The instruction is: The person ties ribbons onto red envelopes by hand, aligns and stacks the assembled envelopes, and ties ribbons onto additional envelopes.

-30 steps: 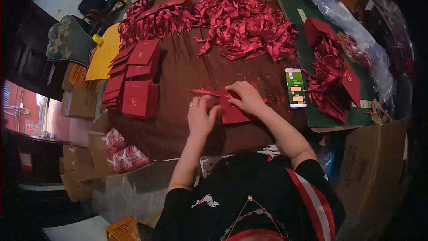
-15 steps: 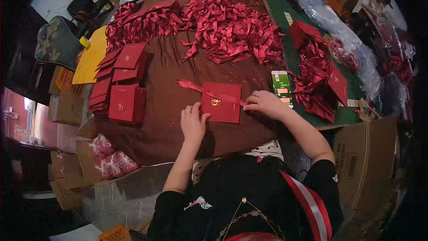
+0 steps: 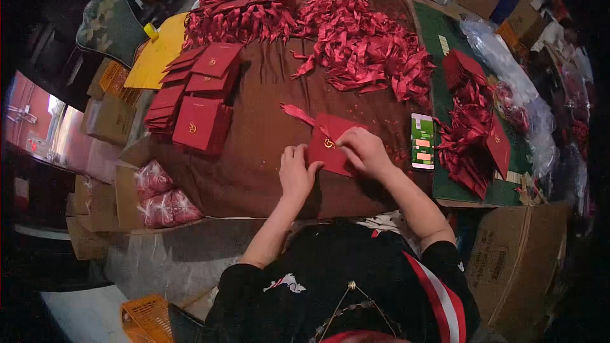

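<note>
A red card [image 3: 330, 160] with a gold emblem lies tilted on the brown cloth [image 3: 254, 184]. From beyond its upper left corner, a red ribbon [image 3: 297, 113] runs onto its face toward my right hand. My left hand [image 3: 297, 173] rests by the card's left edge, thumb apart from the fingers and touching the card's lower left side. Over the card's right part, my right hand [image 3: 367, 152] is closed, its fingertips pinching the ribbon beside the emblem. The exact grip is partly hidden by the fingers.
Stacks of red cards [image 3: 197, 126] stand at left, below beribboned cards [image 3: 248, 19]. A ribbon heap [image 3: 362, 44] lies at the back. A phone [image 3: 422, 141] and more cards [image 3: 499, 146] on a green mat [image 3: 445, 185] are at right.
My right hand has moved left from beyond the card's right edge to over its face, bringing the ribbon's end along. The card is now more tilted. The whole view has shifted.
</note>
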A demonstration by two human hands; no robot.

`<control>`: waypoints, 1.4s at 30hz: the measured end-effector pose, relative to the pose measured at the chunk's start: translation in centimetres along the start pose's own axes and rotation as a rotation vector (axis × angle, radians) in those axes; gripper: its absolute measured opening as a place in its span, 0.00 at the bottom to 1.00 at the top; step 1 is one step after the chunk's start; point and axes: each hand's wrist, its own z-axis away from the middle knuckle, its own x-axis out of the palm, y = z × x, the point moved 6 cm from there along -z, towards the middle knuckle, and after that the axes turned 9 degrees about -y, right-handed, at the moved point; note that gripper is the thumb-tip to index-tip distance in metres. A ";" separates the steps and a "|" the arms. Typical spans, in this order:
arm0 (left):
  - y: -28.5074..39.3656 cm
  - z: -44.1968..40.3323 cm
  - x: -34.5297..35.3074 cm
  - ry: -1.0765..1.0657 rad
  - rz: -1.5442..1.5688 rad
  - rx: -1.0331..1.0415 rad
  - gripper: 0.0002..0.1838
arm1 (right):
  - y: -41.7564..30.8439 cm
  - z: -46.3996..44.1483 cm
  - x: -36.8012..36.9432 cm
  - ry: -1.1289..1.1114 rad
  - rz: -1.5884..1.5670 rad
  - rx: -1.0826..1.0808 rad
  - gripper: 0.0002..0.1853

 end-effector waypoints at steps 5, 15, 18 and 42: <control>0.4 0.1 0.2 0.073 0.064 0.043 0.28 | 1.1 -0.9 4.9 -0.001 -0.147 0.160 0.09; -0.5 -0.4 0.5 -0.026 0.098 -0.041 0.25 | 0.6 -1.1 5.6 0.085 -0.253 0.200 0.13; -0.7 -0.5 0.6 -0.016 0.062 -0.065 0.25 | 1.1 -1.1 6.1 0.102 -0.207 0.222 0.13; 0.3 0.0 0.5 0.062 0.140 0.013 0.21 | 0.3 -1.6 7.3 0.000 -0.056 0.335 0.16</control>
